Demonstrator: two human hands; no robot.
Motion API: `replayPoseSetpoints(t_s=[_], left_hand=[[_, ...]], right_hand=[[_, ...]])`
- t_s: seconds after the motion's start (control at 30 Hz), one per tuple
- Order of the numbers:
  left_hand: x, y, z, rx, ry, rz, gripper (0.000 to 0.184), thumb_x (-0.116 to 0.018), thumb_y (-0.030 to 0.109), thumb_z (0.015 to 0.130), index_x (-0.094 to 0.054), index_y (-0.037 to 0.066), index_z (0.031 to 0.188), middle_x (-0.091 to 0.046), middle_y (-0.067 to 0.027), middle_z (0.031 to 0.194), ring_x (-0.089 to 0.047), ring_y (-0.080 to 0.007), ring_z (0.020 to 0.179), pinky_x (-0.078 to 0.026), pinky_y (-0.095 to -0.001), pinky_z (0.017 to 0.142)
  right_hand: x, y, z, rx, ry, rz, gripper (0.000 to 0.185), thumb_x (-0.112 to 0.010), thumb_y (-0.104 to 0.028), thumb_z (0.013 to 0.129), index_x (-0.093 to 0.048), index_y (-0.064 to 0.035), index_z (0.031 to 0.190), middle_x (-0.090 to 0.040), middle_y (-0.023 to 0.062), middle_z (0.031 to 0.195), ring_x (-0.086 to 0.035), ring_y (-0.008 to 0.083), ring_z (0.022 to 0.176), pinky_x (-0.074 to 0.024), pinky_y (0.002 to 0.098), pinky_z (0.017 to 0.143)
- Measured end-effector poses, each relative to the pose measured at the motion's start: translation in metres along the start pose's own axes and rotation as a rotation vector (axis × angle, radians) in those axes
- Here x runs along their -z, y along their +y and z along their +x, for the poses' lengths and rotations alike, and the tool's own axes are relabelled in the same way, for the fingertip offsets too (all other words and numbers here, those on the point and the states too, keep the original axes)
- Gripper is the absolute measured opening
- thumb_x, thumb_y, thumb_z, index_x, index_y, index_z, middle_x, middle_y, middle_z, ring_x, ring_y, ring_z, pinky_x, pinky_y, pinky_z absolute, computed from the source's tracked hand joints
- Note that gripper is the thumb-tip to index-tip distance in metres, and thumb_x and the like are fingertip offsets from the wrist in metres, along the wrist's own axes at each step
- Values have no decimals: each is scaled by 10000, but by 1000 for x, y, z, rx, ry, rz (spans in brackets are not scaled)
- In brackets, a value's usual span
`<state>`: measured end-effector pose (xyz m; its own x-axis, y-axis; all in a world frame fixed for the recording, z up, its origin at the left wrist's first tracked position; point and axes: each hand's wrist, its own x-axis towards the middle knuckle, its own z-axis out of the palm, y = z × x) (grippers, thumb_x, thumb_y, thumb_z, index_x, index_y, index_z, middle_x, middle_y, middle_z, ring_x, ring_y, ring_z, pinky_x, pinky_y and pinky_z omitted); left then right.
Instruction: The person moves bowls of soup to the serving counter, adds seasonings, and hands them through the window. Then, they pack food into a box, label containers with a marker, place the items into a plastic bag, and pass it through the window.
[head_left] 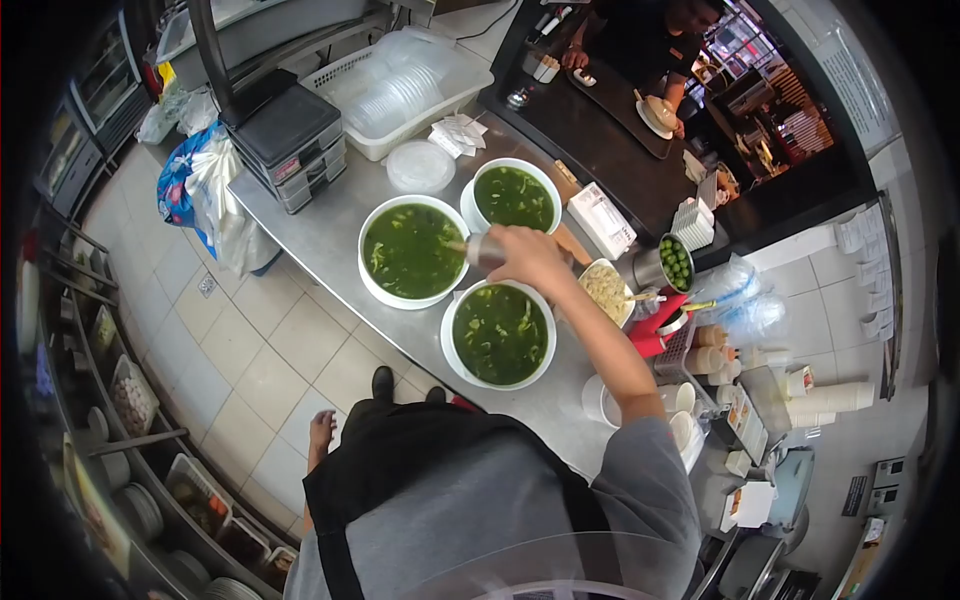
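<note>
My right hand (528,258) is closed around a small shaker (485,252), tipped sideways with its end over the rim of a white bowl of green soup (410,252). Two more white bowls of green soup stand close by: one bowl (514,197) behind my hand, another bowl (500,335) just in front of it. Pale shreds float in all three. Down at my side, away from the counter, hangs my left hand (322,430), its fingers loosely apart and holding nothing.
A tub of pale crumbly food (606,292) and a metal container of limes (675,264) stand right of the bowls. Behind are a clear lid (420,166), a white basket of plastic containers (385,130) and black drawers (283,140). Past the pass-through shelf, another person holds a plate (655,118).
</note>
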<state>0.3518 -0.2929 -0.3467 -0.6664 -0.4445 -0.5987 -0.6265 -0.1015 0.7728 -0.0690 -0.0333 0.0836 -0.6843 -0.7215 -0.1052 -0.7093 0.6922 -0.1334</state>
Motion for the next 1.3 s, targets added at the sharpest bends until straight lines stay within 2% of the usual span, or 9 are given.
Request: replayPoseSetpoints(t_s=[0.2,0.33,0.47,0.63,0.73,0.87,0.97,1.1,1.3], left_hand=[[-13,97,5,54,20,-93,281,-479,315,891,-588,112,1053,-594,-47,874,-564,-129,769,-401,-237,568],[-18,86,2,-13,13,-82,258,-502,271,881,-605,86,1030,-589,-50,832,-558,-135,760,-439,-263,614],[-25,62,-8,-112,65,35,248,-513,233,872,-612,53,1011,-623,-92,843,-582,-162,762,-469,-298,690],[-25,100,-19,-233,79,122,250,-503,220,876,-610,37,1008,-637,-123,884,-609,-195,781,-475,-324,711],[-16,187,-42,-178,-70,100,289,-469,250,900,-614,18,993,-639,-99,822,-607,-144,719,-451,-257,591],[-14,302,-74,-316,-286,127,359,-436,311,920,-618,13,1004,-636,-53,794,-575,-82,679,-378,-207,501],[-20,366,-90,-459,-358,107,366,-426,307,929,-609,9,1038,-638,-55,843,-564,-87,722,-391,-216,554],[-41,420,-85,-655,-400,182,378,-411,290,938,-582,-8,1097,-633,-86,981,-570,-128,886,-432,-252,709],[-131,477,-47,-792,-571,329,487,-395,373,926,-518,-34,1161,-559,-205,1142,-504,-297,1118,-380,-323,910]], right_hand=[[-25,-67,49,40,11,-416,128,-580,-159,743,-687,-108,791,-672,73,810,-655,247,758,-495,452,688],[2,-61,63,-89,-38,-471,192,-683,-212,664,-683,-68,792,-662,107,910,-653,245,805,-507,416,663],[10,-72,47,80,-424,-461,437,-792,-310,533,-673,-70,878,-656,119,924,-638,270,855,-507,408,710],[4,-31,43,-24,-279,138,606,-765,-389,574,-607,-22,1030,-636,150,920,-611,301,891,-480,358,767],[-16,-2,22,-48,-209,716,663,-735,-456,624,-555,-16,1086,-595,139,976,-568,232,924,-437,306,807],[-28,6,-24,-99,77,1172,627,-775,-344,646,-520,-48,1137,-574,65,1016,-539,163,922,-420,283,818],[-11,18,-73,-135,206,691,679,-784,-359,576,-526,-70,1133,-613,136,1011,-596,284,920,-448,345,796],[10,21,-136,-425,-114,58,633,-777,-338,554,-560,-77,1088,-632,137,962,-606,278,926,-476,391,752],[-1,-21,-151,-349,-560,-152,442,-785,-238,551,-633,-53,922,-652,86,847,-632,248,844,-499,369,700]])
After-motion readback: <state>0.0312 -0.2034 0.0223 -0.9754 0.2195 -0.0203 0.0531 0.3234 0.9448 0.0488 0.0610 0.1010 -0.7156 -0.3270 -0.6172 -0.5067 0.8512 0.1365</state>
